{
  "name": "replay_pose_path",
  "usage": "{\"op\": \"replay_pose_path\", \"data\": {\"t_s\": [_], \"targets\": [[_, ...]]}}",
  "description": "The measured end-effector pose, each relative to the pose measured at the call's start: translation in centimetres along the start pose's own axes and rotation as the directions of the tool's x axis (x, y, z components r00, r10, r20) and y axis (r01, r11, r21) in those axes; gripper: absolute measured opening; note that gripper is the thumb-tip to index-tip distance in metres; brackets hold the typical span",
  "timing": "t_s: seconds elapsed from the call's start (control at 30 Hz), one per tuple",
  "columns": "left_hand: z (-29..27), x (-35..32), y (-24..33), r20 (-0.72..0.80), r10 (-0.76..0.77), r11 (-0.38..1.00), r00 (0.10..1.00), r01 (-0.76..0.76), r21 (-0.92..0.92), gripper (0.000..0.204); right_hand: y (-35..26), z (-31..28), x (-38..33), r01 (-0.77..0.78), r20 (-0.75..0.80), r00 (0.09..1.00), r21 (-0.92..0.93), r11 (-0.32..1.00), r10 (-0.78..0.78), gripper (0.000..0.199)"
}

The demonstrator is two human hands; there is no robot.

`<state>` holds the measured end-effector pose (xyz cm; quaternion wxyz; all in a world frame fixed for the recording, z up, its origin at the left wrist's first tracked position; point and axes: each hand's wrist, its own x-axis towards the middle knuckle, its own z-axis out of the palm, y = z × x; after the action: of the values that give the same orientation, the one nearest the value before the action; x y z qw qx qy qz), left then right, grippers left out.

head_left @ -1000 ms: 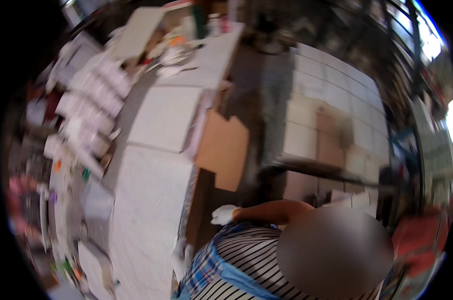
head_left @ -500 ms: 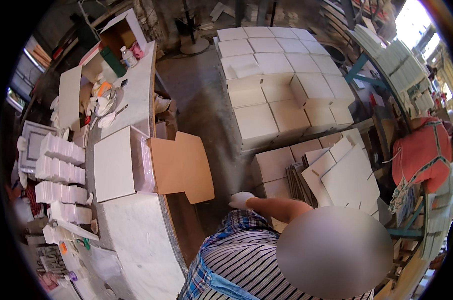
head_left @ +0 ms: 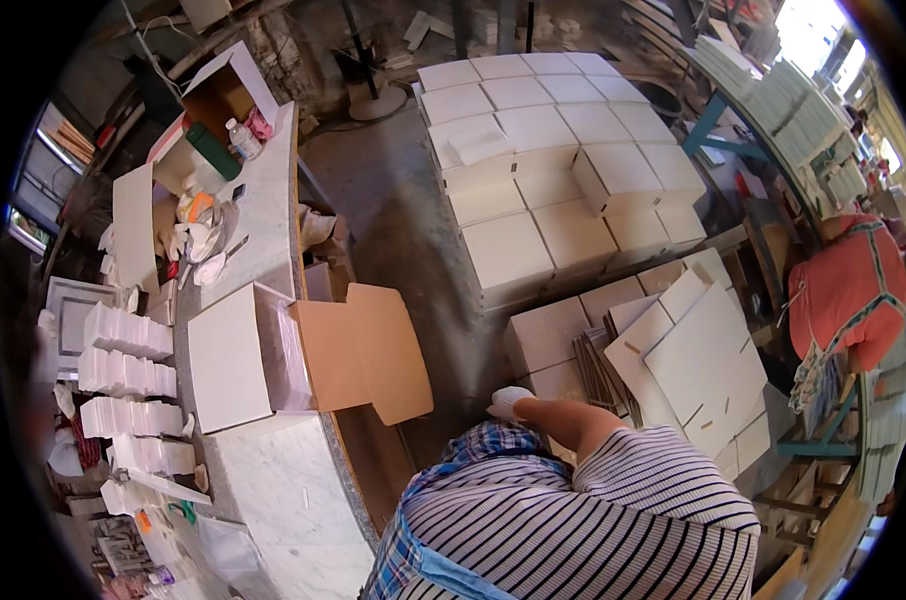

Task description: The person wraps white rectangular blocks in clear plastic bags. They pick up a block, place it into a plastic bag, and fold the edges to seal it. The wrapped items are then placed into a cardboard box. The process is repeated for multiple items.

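From the head view I saw one white-gloved hand, arm bare, reaching out over the striped shirt toward the stacked white boxes; which hand it was, and whether it gripped anything, I could not tell. Just left lay an open cardboard box on the marble table.

Green bottle, orange cloth, marble counter.
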<state>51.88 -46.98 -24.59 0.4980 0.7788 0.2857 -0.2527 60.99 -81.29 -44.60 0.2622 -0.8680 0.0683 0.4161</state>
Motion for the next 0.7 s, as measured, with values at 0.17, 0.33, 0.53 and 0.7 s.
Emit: {"op": "replay_pose_path", "data": {"t_s": [0.17,0.33,0.53,0.7], "targets": [[0.0,-0.5,-0.4,-0.004,-0.016,1.000,1.000,0.016,-0.017,0.029,-1.9,-1.2,2.0,0.007,0.014,1.000,-0.068,0.998,-0.006,0.048],[-0.2,-1.2,-1.4,-0.011,-0.025,0.999,1.000,0.025,-0.041,0.028,-5.2,-2.5,2.0,0.067,0.026,0.998,-0.145,0.987,-0.064,0.048],[-0.3,-2.0,-2.5,-0.005,-0.029,0.998,1.000,0.029,-0.058,0.027,-7.1,-0.1,2.4,0.230,0.080,0.973,-0.226,0.947,-0.217,0.051],[-0.9,-2.7,-3.9,-0.011,-0.031,0.997,0.999,0.030,-0.069,0.027,-9.6,1.5,0.2,0.311,0.167,0.947,-0.284,0.907,-0.273,0.051]]}}
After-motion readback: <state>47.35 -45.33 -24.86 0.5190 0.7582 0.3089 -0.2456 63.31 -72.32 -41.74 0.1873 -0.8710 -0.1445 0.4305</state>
